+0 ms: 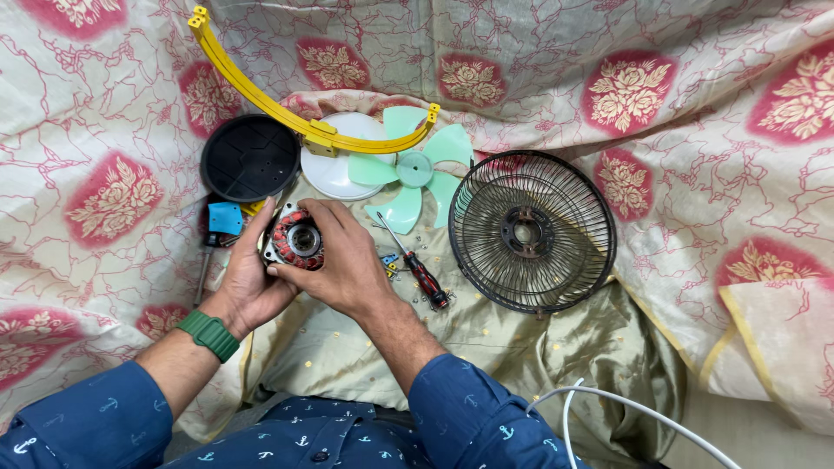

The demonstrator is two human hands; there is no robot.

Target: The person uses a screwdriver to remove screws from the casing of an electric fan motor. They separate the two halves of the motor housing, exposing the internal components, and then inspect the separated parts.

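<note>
Fingers (276, 271) of both hands clasp the fan motor (298, 240) between them.

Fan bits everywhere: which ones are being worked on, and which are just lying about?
In hand:
motor, held by left hand and right hand

Lying about:
screwdriver
wire guard
green blades
yellow arc
black disc
white disc
</note>
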